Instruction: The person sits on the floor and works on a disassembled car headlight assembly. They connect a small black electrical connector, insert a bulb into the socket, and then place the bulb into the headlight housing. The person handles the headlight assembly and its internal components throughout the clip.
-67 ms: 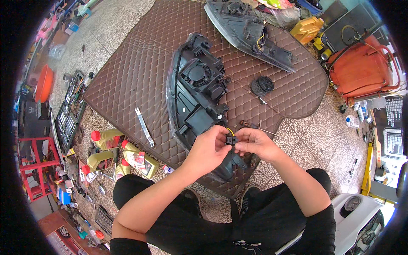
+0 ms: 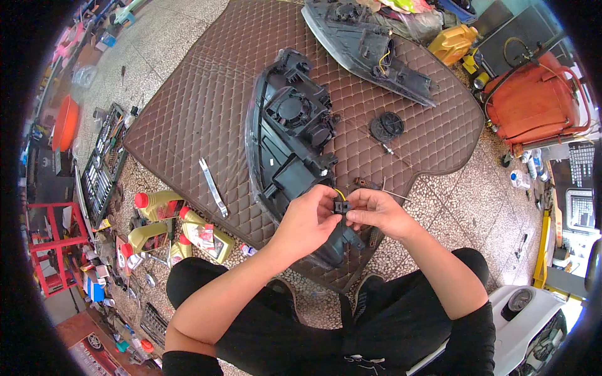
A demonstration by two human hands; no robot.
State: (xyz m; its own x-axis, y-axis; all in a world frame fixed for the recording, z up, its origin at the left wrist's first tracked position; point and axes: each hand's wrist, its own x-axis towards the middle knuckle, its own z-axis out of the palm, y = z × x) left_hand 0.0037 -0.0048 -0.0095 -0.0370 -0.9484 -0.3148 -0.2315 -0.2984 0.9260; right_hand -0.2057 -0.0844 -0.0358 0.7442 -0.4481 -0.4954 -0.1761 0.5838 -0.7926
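leftmost on the brown quilted mat [image 2: 188, 106], from my remote seat, i see a flat metal bar [image 2: 214, 188] by the near left edge. next, a black headlight housing [image 2: 295, 109] runs down the middle toward the near corner; i'd judge it bulky and stiff, best borne by its body. over its near end, my left hand [image 2: 306, 218] pinches a small black connector [image 2: 341, 207] between thumb and fingertips. a yellow wire [image 2: 340, 193] arches just above it. i judge the connector light and hard, perhaps with brittle clips, so i'd grip its flat sides and spare the wire. my right hand [image 2: 379, 212] pinches its other side; how the lower fingers sit, i cannot tell. farther right, a second housing [image 2: 360, 47] lies at the far edge, a screwdriver [image 2: 367, 183] and a round black cover [image 2: 387, 127] toward the right edge.
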